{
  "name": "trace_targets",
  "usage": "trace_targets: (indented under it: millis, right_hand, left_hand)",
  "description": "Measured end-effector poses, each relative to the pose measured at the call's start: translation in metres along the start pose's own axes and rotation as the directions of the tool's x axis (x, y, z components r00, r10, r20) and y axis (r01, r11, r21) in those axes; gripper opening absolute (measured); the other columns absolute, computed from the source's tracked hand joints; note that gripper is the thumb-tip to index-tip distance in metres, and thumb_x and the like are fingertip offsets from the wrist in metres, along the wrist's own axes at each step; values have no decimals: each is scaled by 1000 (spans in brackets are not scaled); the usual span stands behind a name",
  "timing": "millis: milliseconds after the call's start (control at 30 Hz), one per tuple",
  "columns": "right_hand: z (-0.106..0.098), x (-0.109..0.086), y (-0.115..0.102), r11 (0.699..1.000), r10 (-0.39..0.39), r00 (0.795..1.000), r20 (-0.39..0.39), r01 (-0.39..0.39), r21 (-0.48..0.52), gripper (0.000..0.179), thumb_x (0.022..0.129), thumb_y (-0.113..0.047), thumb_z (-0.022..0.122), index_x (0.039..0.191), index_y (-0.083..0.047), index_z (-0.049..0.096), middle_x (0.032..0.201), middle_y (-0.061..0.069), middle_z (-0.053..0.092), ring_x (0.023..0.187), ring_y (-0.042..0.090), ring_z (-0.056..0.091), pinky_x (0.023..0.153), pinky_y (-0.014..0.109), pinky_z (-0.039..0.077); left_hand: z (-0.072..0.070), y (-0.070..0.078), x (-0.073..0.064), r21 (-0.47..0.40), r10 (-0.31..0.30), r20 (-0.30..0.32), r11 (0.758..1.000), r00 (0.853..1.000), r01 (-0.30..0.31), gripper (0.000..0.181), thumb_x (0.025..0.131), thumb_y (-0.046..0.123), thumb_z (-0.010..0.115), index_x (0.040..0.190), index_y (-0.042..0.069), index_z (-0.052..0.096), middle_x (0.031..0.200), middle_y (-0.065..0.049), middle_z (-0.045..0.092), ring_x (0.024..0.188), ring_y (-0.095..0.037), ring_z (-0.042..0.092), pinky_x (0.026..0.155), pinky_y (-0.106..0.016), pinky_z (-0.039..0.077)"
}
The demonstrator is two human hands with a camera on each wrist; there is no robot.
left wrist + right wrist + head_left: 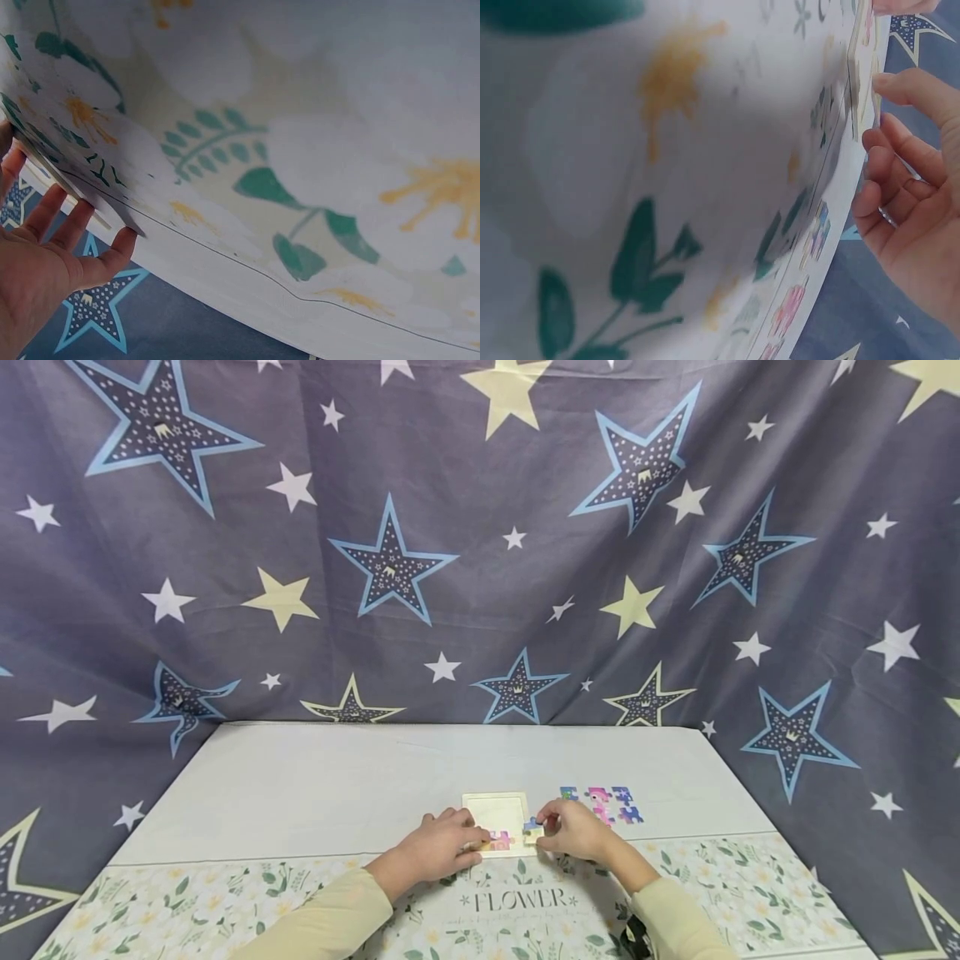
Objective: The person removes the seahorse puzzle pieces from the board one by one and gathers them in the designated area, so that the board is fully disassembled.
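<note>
A shallow pale puzzle tray (pixel 495 796) lies on the table between both hands. A few joined pink and yellow puzzle pieces (pixel 501 841) sit in its lower left part. My left hand (pixel 438 847) rests at the tray's left edge, fingertips touching the frame and the pieces; in the left wrist view its fingers (pixel 71 223) are spread along the tray's edge. With thumb and index finger my right hand (pixel 579 833) pinches a blue and yellow puzzle piece (pixel 533 832) over the tray's lower right corner. In the right wrist view that piece is mostly hidden.
Right of the tray lie several loose puzzle pieces, among them a pink piece (pixel 598 795) and a blue piece (pixel 632 815). A floral cloth (pixel 517 910) covers the table's near part. A starry curtain (pixel 465 527) hangs behind the white tabletop (pixel 337 777).
</note>
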State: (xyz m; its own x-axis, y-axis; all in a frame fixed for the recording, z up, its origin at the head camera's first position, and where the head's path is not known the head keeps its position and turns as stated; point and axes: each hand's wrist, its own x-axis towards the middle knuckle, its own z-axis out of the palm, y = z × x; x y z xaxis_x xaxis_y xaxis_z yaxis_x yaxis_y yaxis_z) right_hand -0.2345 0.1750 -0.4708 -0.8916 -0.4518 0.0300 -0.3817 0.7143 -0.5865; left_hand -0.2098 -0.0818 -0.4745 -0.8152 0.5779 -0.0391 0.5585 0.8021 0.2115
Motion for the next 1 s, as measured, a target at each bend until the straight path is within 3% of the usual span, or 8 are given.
trace_targets:
  millis: [633, 833, 1000]
  right_hand:
    - [-20, -14, 17, 999, -3, 1000, -23, 2, -36, 23, 75, -11, 75, 93, -2, 63, 80, 2, 58, 70, 9, 48, 62, 23, 43]
    - [-21, -16, 26, 998, 31, 999, -25, -32, -44, 23, 73, -11, 75, 90, -4, 64, 79, 1, 57, 71, 11, 48, 62, 23, 43]
    - [-27, -20, 29, 999, 43, 999, -13, -43, -1, 22, 74, -11, 75, 91, -3, 63, 81, 3, 57, 71, 12, 48, 60, 23, 42]
  left_hand:
    - [2, -2, 1, 6, 8, -8, 1000, 1000, -8, 34, 91, 44, 53, 124, 35, 59, 111, 4, 54, 95, -12, 49, 81, -45, 43]
    - [2, -3, 1, -2, 11, -7, 1000, 1000, -11, 35, 91, 44, 54, 124, 34, 58, 112, 4, 54, 97, -12, 49, 82, -46, 43]
    - [3, -4, 1, -4, 17, -9, 1000, 1000, -17, 34, 91, 44, 53, 124, 34, 58, 112, 4, 54, 96, -12, 49, 82, -47, 43]
